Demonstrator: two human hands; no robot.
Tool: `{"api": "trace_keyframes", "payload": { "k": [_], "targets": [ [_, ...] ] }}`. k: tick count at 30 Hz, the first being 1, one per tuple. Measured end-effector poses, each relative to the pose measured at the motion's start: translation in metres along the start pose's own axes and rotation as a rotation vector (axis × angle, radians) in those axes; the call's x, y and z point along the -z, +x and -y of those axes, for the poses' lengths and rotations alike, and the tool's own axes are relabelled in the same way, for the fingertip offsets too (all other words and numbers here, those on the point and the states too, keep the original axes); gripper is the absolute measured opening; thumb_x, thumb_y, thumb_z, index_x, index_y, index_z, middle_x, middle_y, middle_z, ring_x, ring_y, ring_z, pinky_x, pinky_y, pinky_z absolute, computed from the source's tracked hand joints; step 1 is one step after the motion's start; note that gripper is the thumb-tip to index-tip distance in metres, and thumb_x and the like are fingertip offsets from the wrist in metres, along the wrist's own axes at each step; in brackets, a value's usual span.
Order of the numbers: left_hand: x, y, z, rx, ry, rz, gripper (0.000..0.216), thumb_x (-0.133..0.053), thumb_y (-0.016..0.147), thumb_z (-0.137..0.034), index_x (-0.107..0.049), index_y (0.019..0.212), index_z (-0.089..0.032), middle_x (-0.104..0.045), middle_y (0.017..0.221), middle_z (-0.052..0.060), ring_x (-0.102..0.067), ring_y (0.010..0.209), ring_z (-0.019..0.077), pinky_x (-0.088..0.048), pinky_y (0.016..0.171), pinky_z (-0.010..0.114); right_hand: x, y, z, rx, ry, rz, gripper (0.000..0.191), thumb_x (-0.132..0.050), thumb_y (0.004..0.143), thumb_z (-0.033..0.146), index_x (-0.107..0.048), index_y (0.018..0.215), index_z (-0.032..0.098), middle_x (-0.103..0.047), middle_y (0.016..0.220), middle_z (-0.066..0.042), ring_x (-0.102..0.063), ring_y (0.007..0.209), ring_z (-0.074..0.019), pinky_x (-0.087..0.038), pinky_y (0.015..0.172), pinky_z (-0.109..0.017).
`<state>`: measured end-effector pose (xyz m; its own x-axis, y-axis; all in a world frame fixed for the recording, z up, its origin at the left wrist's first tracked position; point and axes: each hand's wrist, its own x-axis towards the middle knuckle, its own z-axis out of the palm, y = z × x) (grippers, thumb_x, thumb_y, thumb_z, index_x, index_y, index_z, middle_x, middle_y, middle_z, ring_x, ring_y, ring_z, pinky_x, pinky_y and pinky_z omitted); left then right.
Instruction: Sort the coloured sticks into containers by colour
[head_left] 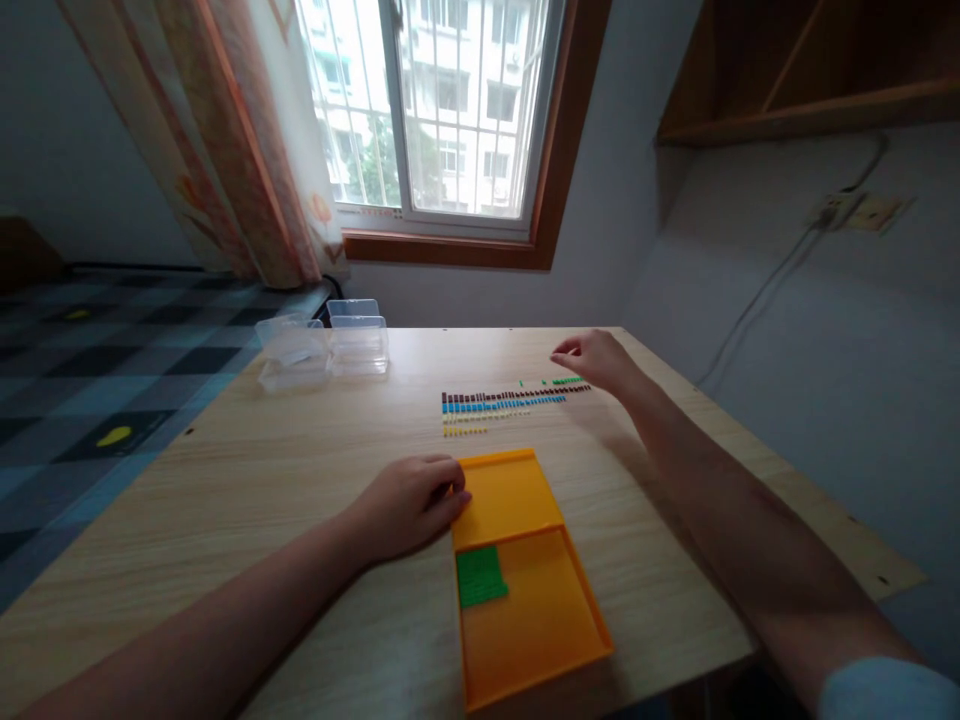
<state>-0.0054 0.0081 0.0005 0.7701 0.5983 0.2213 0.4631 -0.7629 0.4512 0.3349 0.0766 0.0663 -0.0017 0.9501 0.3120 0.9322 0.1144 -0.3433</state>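
My left hand [420,502] lies at the left wall of an orange two-part tray [517,497], its fingers curled and its thumb over the rim. A green block of small pieces [480,576] lies in the tray's near compartment, against the left wall. Over the far right of the table hangs my right hand [596,358], thumb and fingertips pinched together; whatever they hold is too small to make out. Below it runs a short row of green pieces [568,381]. Nearer are rows of dark brown pieces [510,395], blue pieces [495,405], pale pieces [487,417] and yellow pieces [463,431].
Clear plastic boxes [358,345] stand at the table's back left corner. The wooden table [300,480] meets the wall under a barred window [465,110]. A checkered bed [97,370] lies on the left. A cable [765,300] hangs from a wall socket at the right.
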Motion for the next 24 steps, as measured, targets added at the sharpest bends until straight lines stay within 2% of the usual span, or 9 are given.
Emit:
{"api": "trace_keyframes", "payload": {
  "k": [3,5,6,8,11,16,20,24],
  "targets": [
    [-0.001,0.001,0.0,-0.006,0.003,-0.002,0.017,-0.053,0.095,-0.028,-0.057,0.08,-0.02,-0.061,0.075,0.0,-0.052,0.063,0.015,-0.035,0.059,0.026,0.025,-0.041,0.037,0.167,0.084,0.118,0.016,-0.074,0.09,0.033,-0.082,0.091,0.02,-0.077,0.083,-0.004,-0.067,0.071,-0.0149,-0.048,0.067,-0.025],
    [-0.001,0.001,0.0,-0.015,0.008,-0.006,0.017,-0.054,0.095,-0.027,-0.057,0.08,-0.02,-0.061,0.075,0.0,-0.052,0.063,0.0149,-0.035,0.06,0.025,0.035,-0.079,0.061,0.413,0.164,0.315,0.011,-0.071,0.091,0.026,-0.081,0.088,0.02,-0.076,0.084,-0.002,-0.065,0.071,-0.0128,-0.046,0.066,-0.024],
    [-0.001,0.001,0.0,-0.02,0.01,-0.007,0.017,-0.054,0.094,-0.027,-0.056,0.079,-0.02,-0.061,0.075,0.0,-0.053,0.063,0.0148,-0.035,0.06,0.025,0.037,-0.099,0.071,0.484,0.175,0.396,0.01,-0.071,0.092,0.023,-0.08,0.088,0.021,-0.076,0.085,-0.001,-0.065,0.073,-0.0124,-0.045,0.068,-0.024],
    [-0.002,0.001,0.0,-0.028,0.015,-0.01,0.017,-0.055,0.094,-0.026,-0.056,0.079,-0.02,-0.061,0.075,0.0,-0.053,0.063,0.0147,-0.035,0.06,0.025,0.035,-0.134,0.086,0.55,0.166,0.529,0.013,-0.067,0.093,0.016,-0.079,0.088,0.021,-0.076,0.089,-0.001,-0.066,0.078,-0.0122,-0.045,0.072,-0.023],
    [-0.003,0.001,-0.001,-0.035,0.02,-0.014,0.016,-0.057,0.093,-0.025,-0.056,0.078,-0.02,-0.061,0.075,0.0,-0.053,0.064,0.0146,-0.036,0.06,0.025,0.019,-0.166,0.096,0.583,0.087,0.607,0.015,-0.066,0.092,0.015,-0.076,0.082,0.02,-0.075,0.083,-0.001,-0.065,0.074,-0.0124,-0.041,0.068,-0.025],
    [-0.002,0.001,-0.002,-0.036,0.028,-0.018,0.016,-0.057,0.093,-0.025,-0.056,0.079,-0.02,-0.062,0.076,0.0,-0.054,0.064,0.0147,-0.037,0.06,0.025,-0.007,-0.175,0.096,0.565,-0.081,0.577,0.018,-0.067,0.091,0.019,-0.071,0.074,0.017,-0.072,0.078,-0.002,-0.06,0.07,-0.0135,-0.034,0.065,-0.029],
    [-0.001,0.001,-0.003,-0.04,0.032,-0.011,0.017,-0.057,0.094,-0.026,-0.056,0.078,-0.02,-0.061,0.075,0.0,-0.053,0.062,0.0145,-0.036,0.059,0.025,-0.006,-0.172,0.087,0.553,-0.042,0.574,0.017,-0.07,0.091,0.025,-0.071,0.076,0.018,-0.07,0.079,-0.001,-0.056,0.068,-0.0119,-0.03,0.062,-0.028],
    [-0.001,0.001,-0.004,-0.043,0.037,-0.007,0.017,-0.057,0.095,-0.026,-0.057,0.079,-0.02,-0.062,0.075,0.0,-0.053,0.063,0.0145,-0.037,0.059,0.026,-0.003,-0.17,0.074,0.694,0.053,0.54,0.016,-0.06,0.098,0.022,-0.073,0.089,0.022,-0.067,0.082,0.001,-0.055,0.071,-0.0115,-0.031,0.063,-0.029]
  ]
}}
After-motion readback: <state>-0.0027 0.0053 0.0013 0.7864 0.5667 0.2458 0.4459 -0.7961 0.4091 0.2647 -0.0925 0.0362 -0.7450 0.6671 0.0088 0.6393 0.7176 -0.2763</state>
